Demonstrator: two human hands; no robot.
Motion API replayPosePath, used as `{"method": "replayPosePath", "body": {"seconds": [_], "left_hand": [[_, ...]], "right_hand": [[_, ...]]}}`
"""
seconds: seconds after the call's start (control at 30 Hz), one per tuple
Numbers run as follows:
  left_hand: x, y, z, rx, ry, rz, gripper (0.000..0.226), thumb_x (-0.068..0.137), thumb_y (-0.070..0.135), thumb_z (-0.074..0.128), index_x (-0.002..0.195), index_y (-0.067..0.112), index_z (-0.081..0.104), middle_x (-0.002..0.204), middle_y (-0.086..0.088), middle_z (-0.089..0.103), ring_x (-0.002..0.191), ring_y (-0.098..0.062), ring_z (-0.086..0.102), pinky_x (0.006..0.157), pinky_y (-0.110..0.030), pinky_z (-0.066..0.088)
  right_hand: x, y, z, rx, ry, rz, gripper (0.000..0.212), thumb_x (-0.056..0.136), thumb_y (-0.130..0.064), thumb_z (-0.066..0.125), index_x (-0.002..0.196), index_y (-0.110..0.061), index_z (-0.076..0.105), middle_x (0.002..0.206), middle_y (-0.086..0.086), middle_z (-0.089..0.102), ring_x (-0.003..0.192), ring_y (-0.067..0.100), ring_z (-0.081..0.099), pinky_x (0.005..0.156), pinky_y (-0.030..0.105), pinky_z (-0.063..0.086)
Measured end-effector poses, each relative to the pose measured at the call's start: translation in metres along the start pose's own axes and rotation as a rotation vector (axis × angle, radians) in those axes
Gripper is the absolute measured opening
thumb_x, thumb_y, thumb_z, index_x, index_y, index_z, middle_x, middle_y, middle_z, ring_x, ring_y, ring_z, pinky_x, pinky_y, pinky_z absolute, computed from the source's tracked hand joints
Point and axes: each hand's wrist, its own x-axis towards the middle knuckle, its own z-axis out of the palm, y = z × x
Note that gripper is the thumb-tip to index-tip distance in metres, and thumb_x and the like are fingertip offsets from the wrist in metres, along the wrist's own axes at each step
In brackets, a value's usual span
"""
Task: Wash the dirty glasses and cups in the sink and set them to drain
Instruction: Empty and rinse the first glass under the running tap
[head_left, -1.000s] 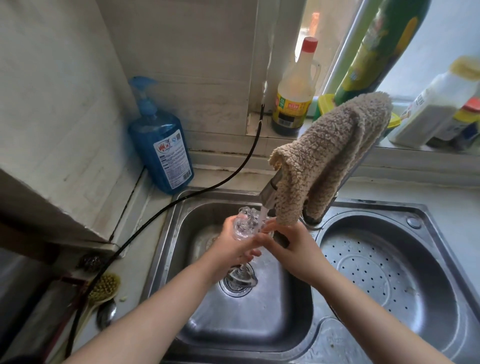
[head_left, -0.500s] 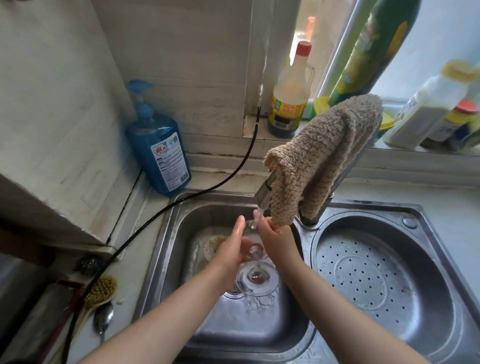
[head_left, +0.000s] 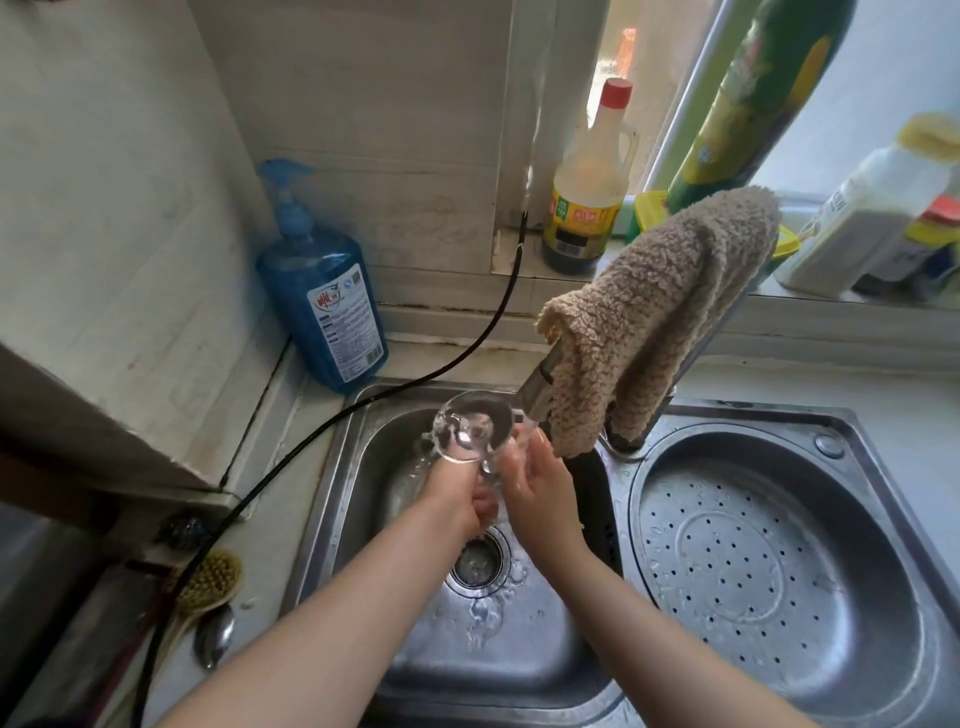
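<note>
A clear stemmed glass is held over the left sink basin, turned so a round end faces up at me, right beside the faucet spout. My left hand grips it from below, fingers curled round it. My right hand lies against the glass's right side, its fingers stretched upward into the thin water stream. The lower part of the glass is hidden between my hands. Water splashes around the drain.
A brown fluffy cloth hangs over the faucet. The right basin holds a perforated steel strainer. A blue soap bottle stands in the left corner. A black cable, a brush and a spoon lie on the left counter. Bottles line the window sill.
The glass has been lifted from low in the basin up to the spout and turned over. My right hand has shifted along its right side.
</note>
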Motion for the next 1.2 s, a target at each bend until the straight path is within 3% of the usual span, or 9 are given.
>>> {"method": "replayPosePath", "body": {"seconds": [0.1, 0.17, 0.37, 0.5, 0.6, 0.73, 0.87, 1.03, 1.2], "left_hand": [[-0.007, -0.008, 0.007, 0.387, 0.302, 0.299, 0.034, 0.098, 0.028, 0.044, 0.075, 0.008, 0.059, 0.063, -0.006, 0.057, 0.053, -0.020, 0.052, 0.051, -0.023, 0.039], [-0.013, -0.018, 0.008, 0.546, 0.362, 0.500, 0.032, 0.099, 0.028, 0.042, 0.086, 0.007, 0.061, 0.076, -0.005, 0.060, 0.075, -0.024, 0.054, 0.066, -0.029, 0.038], [-0.016, -0.051, -0.012, 0.594, 0.169, 0.686, 0.029, 0.103, 0.019, 0.035, 0.095, 0.017, 0.063, 0.092, 0.001, 0.066, 0.095, -0.018, 0.061, 0.077, -0.022, 0.043], [-0.021, -0.066, -0.017, 0.723, 0.037, 0.707, 0.034, 0.094, 0.034, 0.044, 0.125, 0.023, 0.052, 0.118, 0.006, 0.055, 0.111, -0.011, 0.054, 0.088, -0.019, 0.037], [-0.023, -0.056, -0.018, 0.595, -0.022, 0.613, 0.059, 0.094, 0.027, 0.058, 0.145, 0.018, 0.030, 0.113, 0.006, 0.061, 0.106, -0.012, 0.061, 0.085, -0.021, 0.044], [-0.035, -0.037, -0.022, 0.432, -0.212, 0.534, 0.081, 0.071, 0.025, 0.081, 0.137, 0.031, 0.034, 0.114, 0.000, 0.064, 0.099, -0.009, 0.065, 0.072, -0.016, 0.052], [-0.043, -0.035, -0.024, 0.319, -0.489, 0.326, 0.060, 0.075, 0.026, 0.076, 0.128, 0.023, 0.047, 0.119, -0.008, 0.067, 0.111, -0.020, 0.065, 0.087, -0.025, 0.054], [-0.031, -0.033, -0.012, 0.156, -0.297, 0.291, 0.022, 0.095, 0.019, 0.055, 0.111, 0.004, 0.058, 0.088, -0.009, 0.069, 0.083, -0.019, 0.069, 0.084, -0.031, 0.055], [-0.023, -0.029, -0.007, 0.296, 0.070, 0.385, 0.036, 0.102, 0.033, 0.040, 0.092, 0.006, 0.061, 0.095, -0.020, 0.067, 0.080, -0.024, 0.066, 0.052, -0.022, 0.054]], "right_hand": [[0.007, -0.003, 0.000, 0.111, -0.010, 0.264, 0.028, 0.095, -0.024, 0.051, 0.069, -0.016, 0.055, 0.062, 0.000, 0.053, 0.058, 0.011, 0.047, 0.061, 0.028, 0.040], [0.012, 0.000, 0.002, 0.123, -0.011, 0.397, 0.032, 0.094, -0.021, 0.050, 0.063, -0.015, 0.053, 0.060, -0.001, 0.050, 0.059, 0.012, 0.045, 0.065, 0.032, 0.039], [0.015, 0.003, -0.005, 0.104, -0.096, 0.685, 0.020, 0.088, -0.019, 0.061, 0.073, -0.007, 0.066, 0.055, 0.002, 0.051, 0.049, 0.010, 0.043, 0.049, 0.024, 0.034], [0.007, 0.015, -0.006, 0.374, -0.103, 0.867, 0.017, 0.081, -0.017, 0.066, 0.085, -0.002, 0.070, 0.057, 0.007, 0.052, 0.046, 0.014, 0.044, 0.043, 0.022, 0.033], [-0.005, 0.023, -0.015, 0.413, -0.096, 0.852, 0.018, 0.085, -0.017, 0.063, 0.091, -0.001, 0.070, 0.048, 0.003, 0.042, 0.037, 0.010, 0.033, 0.037, 0.021, 0.026], [-0.021, 0.028, -0.036, 0.400, -0.184, 0.710, 0.015, 0.089, -0.020, 0.063, 0.084, -0.006, 0.067, 0.042, -0.006, 0.043, 0.035, 0.006, 0.026, 0.036, 0.019, 0.021], [-0.021, 0.039, -0.047, 0.313, -0.135, 0.682, 0.022, 0.087, -0.027, 0.066, 0.096, -0.007, 0.069, 0.047, -0.005, 0.044, 0.037, 0.005, 0.028, 0.036, 0.017, 0.023], [-0.022, 0.037, -0.043, 0.235, -0.059, 0.626, 0.014, 0.087, -0.024, 0.066, 0.097, -0.015, 0.068, 0.078, 0.004, 0.062, 0.055, 0.009, 0.043, 0.042, 0.018, 0.033], [-0.019, 0.034, -0.036, 0.082, 0.063, 0.467, 0.007, 0.084, -0.022, 0.069, 0.090, -0.020, 0.069, 0.086, 0.000, 0.069, 0.073, 0.013, 0.060, 0.059, 0.022, 0.046]]}}
